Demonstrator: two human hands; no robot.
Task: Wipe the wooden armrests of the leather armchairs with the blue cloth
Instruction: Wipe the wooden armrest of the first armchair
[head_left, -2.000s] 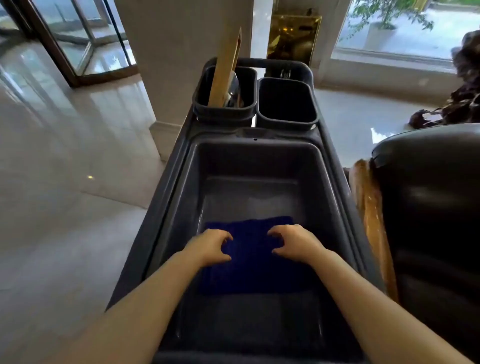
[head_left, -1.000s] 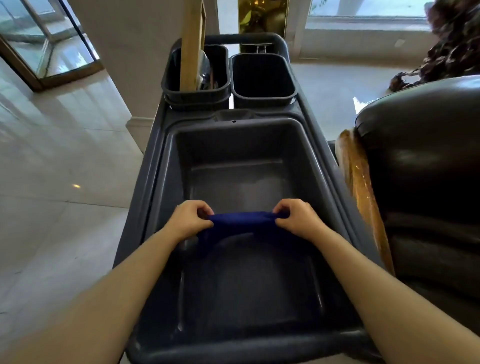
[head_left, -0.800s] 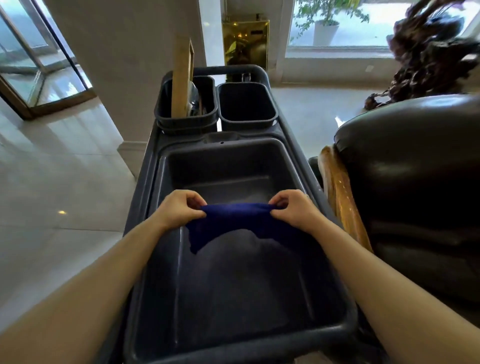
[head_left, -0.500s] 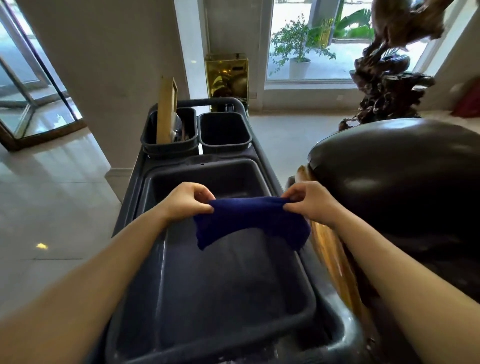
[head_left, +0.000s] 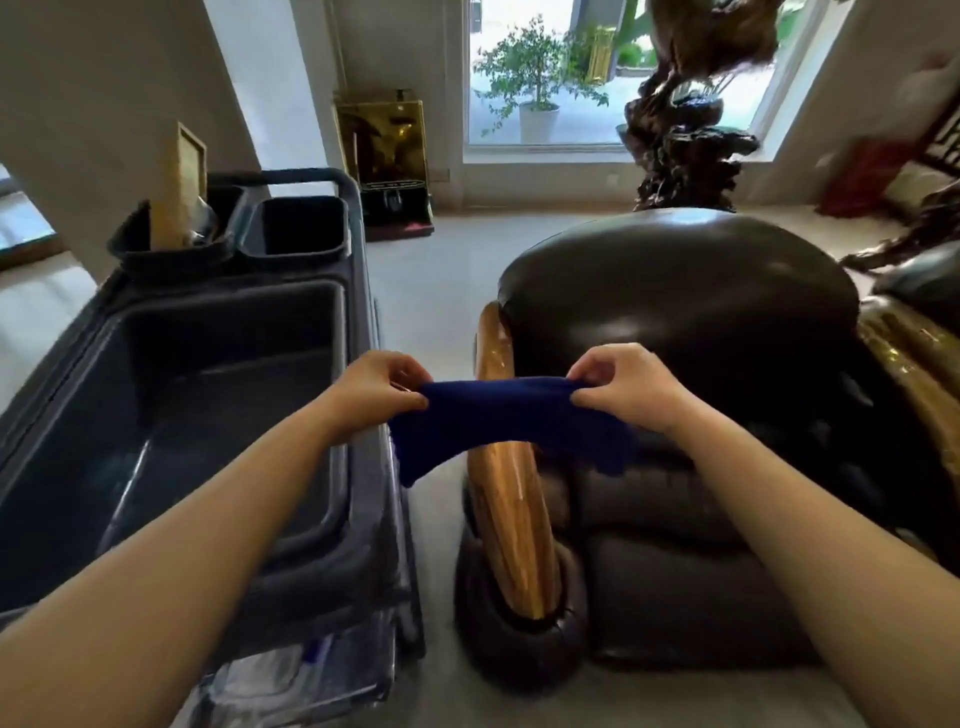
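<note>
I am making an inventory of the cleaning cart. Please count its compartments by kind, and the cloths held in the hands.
Large dark grey plastic tub: 1
Small dark grey plastic bins: 2
Blue cloth, held by left hand and right hand: 1
Total: 4

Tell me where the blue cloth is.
Head view, centre: the cloth hangs stretched between the left hand and right hand, over the armrest.

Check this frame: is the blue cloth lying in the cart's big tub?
No, the blue cloth hangs stretched between the left hand and right hand, above the wooden armrest, outside the tub.
</note>
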